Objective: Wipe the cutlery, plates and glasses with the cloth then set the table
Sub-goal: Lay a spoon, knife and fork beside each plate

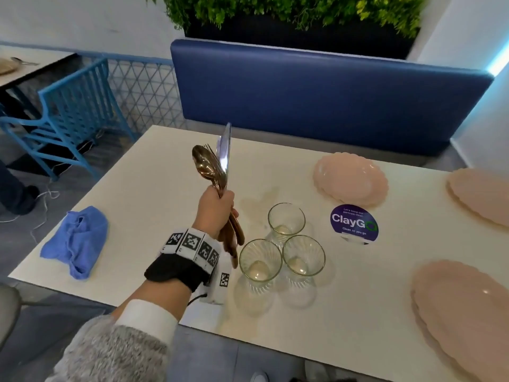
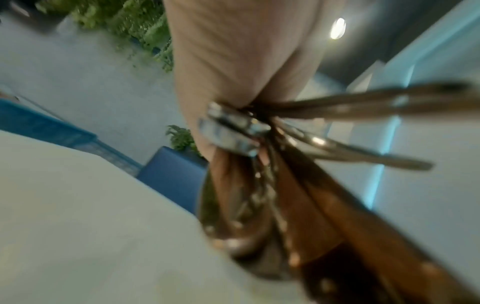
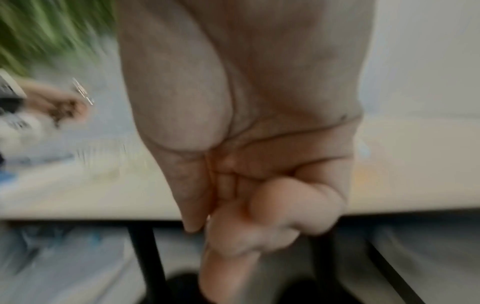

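My left hand (image 1: 216, 208) grips a bundle of copper-coloured cutlery (image 1: 217, 164) upright above the white table (image 1: 165, 166), with a spoon, a fork and a knife blade pointing up. The left wrist view shows the handles (image 2: 298, 195) fanning out below the left hand (image 2: 233, 72), blurred. A crumpled blue cloth (image 1: 75, 241) lies at the table's left end. Three empty glasses (image 1: 286, 219) stand clustered just right of the hand. Pink plates (image 1: 349, 177) lie on the right side. My right hand (image 3: 233, 236) hangs beside the table edge, its fingers loosely curled and holding nothing.
More pink plates sit at the far right (image 1: 479, 194) and near right (image 1: 462, 312). A round purple sticker (image 1: 354, 223) is on the tabletop. A blue bench (image 1: 316, 100) backs the table, and a blue chair (image 1: 68, 111) stands to the left.
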Action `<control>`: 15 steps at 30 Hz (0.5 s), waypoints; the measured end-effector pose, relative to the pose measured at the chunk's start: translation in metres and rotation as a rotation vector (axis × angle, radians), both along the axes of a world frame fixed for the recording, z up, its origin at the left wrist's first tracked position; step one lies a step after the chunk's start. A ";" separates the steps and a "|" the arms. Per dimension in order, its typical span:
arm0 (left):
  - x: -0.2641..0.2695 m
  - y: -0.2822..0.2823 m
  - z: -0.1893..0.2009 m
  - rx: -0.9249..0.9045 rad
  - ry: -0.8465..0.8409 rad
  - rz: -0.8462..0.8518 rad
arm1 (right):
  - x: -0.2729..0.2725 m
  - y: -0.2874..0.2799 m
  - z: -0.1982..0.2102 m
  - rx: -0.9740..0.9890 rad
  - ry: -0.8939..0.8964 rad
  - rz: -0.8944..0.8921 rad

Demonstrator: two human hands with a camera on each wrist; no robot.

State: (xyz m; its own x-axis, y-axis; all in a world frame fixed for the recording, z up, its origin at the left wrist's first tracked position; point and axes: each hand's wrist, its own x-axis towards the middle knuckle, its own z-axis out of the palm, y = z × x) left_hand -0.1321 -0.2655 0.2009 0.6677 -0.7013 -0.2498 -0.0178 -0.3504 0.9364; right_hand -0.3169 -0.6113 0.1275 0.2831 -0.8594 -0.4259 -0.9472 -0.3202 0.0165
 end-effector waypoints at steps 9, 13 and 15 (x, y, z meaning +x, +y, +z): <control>-0.128 -0.052 0.038 -0.199 0.655 -0.254 | -0.140 0.268 0.155 0.072 -0.871 -0.116; -0.169 -0.066 0.035 -0.140 0.588 -0.424 | -0.126 0.238 0.150 -0.020 -0.893 -0.046; -0.185 -0.073 0.035 -0.131 0.559 -0.507 | -0.130 0.219 0.141 0.008 -0.893 -0.113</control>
